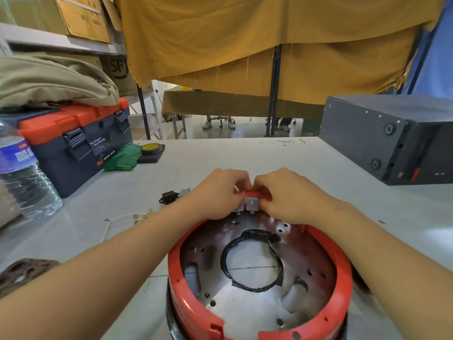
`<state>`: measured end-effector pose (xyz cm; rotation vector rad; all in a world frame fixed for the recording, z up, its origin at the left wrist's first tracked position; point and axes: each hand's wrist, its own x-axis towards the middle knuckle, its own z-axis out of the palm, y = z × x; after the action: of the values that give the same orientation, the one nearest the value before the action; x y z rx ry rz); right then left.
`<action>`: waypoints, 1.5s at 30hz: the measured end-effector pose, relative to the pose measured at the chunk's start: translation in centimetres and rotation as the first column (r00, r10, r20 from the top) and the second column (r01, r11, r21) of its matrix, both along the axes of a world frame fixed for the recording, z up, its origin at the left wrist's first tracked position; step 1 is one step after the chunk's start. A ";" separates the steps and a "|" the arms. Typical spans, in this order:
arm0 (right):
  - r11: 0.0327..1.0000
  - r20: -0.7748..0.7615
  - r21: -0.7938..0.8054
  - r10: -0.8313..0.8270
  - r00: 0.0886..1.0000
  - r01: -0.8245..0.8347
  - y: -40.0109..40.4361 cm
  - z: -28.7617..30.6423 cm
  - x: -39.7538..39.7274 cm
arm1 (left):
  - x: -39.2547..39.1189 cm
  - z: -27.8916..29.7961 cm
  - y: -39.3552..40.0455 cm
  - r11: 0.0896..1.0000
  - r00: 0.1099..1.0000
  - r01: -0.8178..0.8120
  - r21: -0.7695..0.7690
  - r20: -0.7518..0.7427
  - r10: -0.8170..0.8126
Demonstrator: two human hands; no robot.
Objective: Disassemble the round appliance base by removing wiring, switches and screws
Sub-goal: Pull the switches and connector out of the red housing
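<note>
The round appliance base (340, 273), a red plastic ring around a metal plate with a taped centre hole, stands on the table in front of me. At its far rim sit grey switches (250, 204) with metal tabs pointing down. My left hand (218, 192) and my right hand (286, 195) meet over that far rim, fingers curled and pinching the switches and the red rim. A removed black socket part (168, 197) and a white wire with brass terminals (127, 218) lie on the table left of the base.
At the left stand a navy and orange toolbox (73, 143), a water bottle (22, 177), green cloth (123, 157) and a tape roll (152, 148). A dark metal box (387, 138) sits at the right. A brown perforated part (22, 273) lies at the near left.
</note>
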<state>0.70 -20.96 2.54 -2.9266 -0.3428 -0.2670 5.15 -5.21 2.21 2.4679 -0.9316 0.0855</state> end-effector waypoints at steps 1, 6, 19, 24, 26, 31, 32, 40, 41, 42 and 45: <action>1.000 0.004 0.010 -0.003 1.000 0.003 -0.1 -0.1 0.1 | 0.0 0.0 -0.1 1.000 1.000 0.005 -0.001 -0.006 -0.005; 0.990 0.011 0.137 -0.027 1.000 0.026 -0.9 -0.7 0.2 | -0.2 -0.6 -0.4 0.995 0.998 0.010 -0.099 -0.058 -0.015; 0.960 -0.025 0.276 0.059 0.998 -0.049 -2.0 -1.0 1.0 | -0.4 -0.8 -0.5 0.995 1.000 -0.021 -0.098 -0.015 0.019; 0.954 0.010 0.296 0.054 0.998 -0.054 -2.2 -1.5 0.9 | -0.3 -0.9 -0.4 0.995 1.000 -0.019 -0.096 0.003 0.019; 0.959 0.025 0.279 0.043 0.999 -0.048 -2.1 -1.6 0.8 | -0.2 -0.9 -0.5 0.996 1.000 -0.023 -0.090 0.007 0.024; 0.985 0.062 0.170 -0.002 0.998 -0.009 -2.1 -1.6 0.6 | -0.1 -1.1 -0.5 0.998 0.999 -0.030 -0.061 0.027 0.032; 0.990 0.068 0.143 -0.007 0.998 -0.003 -2.0 -1.6 0.5 | -0.1 -1.1 -0.5 0.998 0.999 -0.030 -0.057 0.030 0.032; 0.997 0.053 0.082 -0.007 0.999 0.003 -2.0 -1.7 0.7 | -0.1 -1.2 -0.7 0.999 0.999 -0.019 -0.043 0.033 0.021; 0.997 0.049 0.084 -0.002 0.999 -0.003 -2.0 -1.6 0.7 | -0.1 -1.2 -0.7 0.999 0.999 -0.020 -0.038 0.039 0.022; 0.996 0.046 0.085 0.005 0.999 -0.008 -2.0 -1.6 0.7 | -0.1 -1.2 -0.8 0.999 0.999 -0.021 -0.033 0.045 0.022; 0.997 0.038 0.076 0.016 0.999 -0.019 -2.0 -1.5 0.8 | -0.2 -1.1 -0.9 1.000 0.998 -0.020 -0.020 0.052 0.021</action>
<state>1.51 -22.92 1.04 -2.8452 -0.3556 -0.3252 4.93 -6.09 1.08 2.4686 -0.9225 0.1663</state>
